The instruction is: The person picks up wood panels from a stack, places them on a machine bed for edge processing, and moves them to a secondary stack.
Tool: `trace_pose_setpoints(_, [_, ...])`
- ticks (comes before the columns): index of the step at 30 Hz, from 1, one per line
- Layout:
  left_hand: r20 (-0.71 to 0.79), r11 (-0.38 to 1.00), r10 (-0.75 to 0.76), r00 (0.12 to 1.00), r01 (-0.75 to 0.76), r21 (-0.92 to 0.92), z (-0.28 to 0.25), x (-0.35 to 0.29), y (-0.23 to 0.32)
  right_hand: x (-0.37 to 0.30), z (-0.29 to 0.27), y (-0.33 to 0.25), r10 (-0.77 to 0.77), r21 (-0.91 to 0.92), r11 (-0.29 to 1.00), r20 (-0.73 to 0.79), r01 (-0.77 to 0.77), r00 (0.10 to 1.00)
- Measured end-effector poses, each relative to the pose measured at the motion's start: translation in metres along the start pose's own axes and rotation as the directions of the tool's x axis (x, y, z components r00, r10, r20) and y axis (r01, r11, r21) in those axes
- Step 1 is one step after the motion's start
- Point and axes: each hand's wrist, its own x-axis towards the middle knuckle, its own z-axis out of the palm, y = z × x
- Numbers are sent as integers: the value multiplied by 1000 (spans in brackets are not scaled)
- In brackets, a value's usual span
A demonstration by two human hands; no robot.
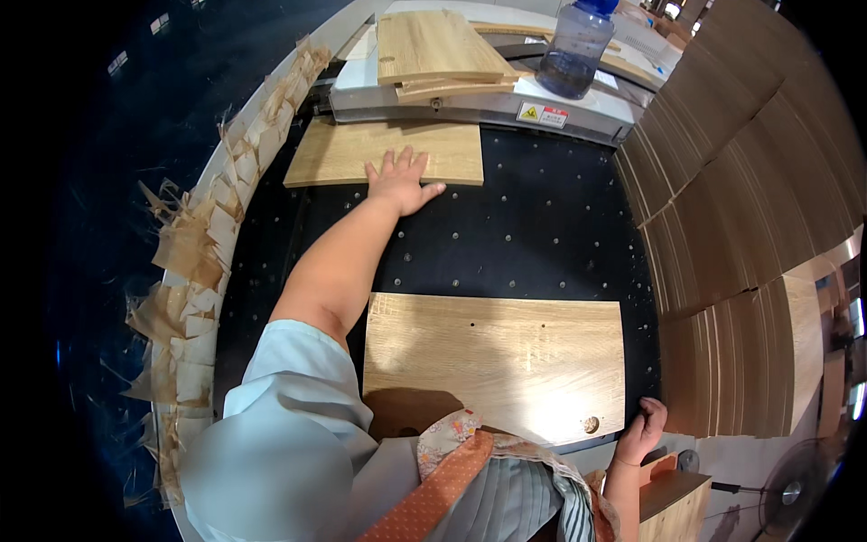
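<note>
At far side of black table (542, 217), L hand (397, 185) palm-down, open, fingers spread, on near part of far panel (381, 140); rests flat, nothing gripped. Thumb out to R, past panel's near edge. L arm stretched fwd, lt-blue sleeve (298, 379) at upper arm

R hand (643, 429) low R, just beside near R corner of near panel (497, 370); fingers part-curled. Can't tell if it touches panel or table edge, or has hold of anything

Far panel: lt wood-grain, flat, rectangular, its far edge up against white housing (361, 101). Near panel: same finish, larger in view, flat on table in front of body; 2 small dark holes nr far edge, round hole nr R near corner, another in shadow at L near edge. Bare table btwn the 2 panels, w/ rows of small round studs (455, 236)

On housing: panel stack (442, 45), a few pcs, slightly askew; to its R, clear bottle (575, 54) w/ blue cap. Warning label (542, 114), yellow triangle, on housing front

L rim of table: torn brown tape (190, 248), ragged ends hanging outward. R side: tall brown stacks (722, 199), tight rows. Low R: fan (791, 492), dark, partly cut by view edge
</note>
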Motion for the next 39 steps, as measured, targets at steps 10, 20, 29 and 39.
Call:
trace_pose_setpoints(10, [-15, 990, -58, 998, 59, 127, 17, 19, -20, 1, 5, 11, -43, -37, 998, -48, 42, 998])
trace_pose_setpoints(20, [-91, 943, 224, 970, -192, 272, 13, 50, 16, 6, 6, -2, -41, -93, 995, -84, 33, 996])
trace_pose_setpoints(29, [-59, 989, 67, 996, -59, 139, 31, 61, 43, 8, -3, 1, -31, -108, 994, -57, 25, 998])
trace_pose_setpoints(39, [-19, 1000, 28, 999, -27, 13, 9, 33, 40, 2, 3, 1, -15, -22, 1000, -56, 14, 998])
